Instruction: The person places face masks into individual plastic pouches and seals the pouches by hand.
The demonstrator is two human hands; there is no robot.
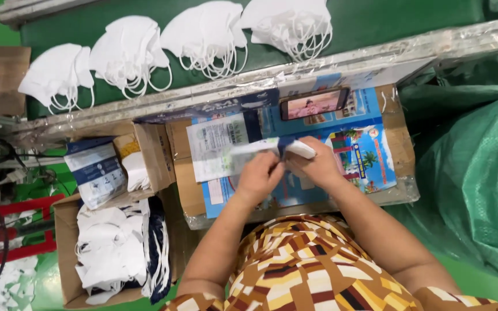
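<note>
My left hand (pixel 259 175) and my right hand (pixel 316 166) meet over a work board covered with colourful printed paper (pixel 370 161). Together they grip a flat plastic pouch (pixel 249 152) with blue and white print. A white folded face mask (pixel 301 150) sticks out of the pouch's right end, under my right fingers. More printed pouches (pixel 217 144) lie flat on the board just left of my hands.
Several stacks of white masks (pixel 128 52) lie on a green conveyor belt (pixel 376 23) beyond the board. A phone (pixel 313 103) leans at the board's far edge. Cardboard boxes at left hold pouches (pixel 96 173) and loose masks (pixel 110 253). A green sack (pixel 468 173) stands at right.
</note>
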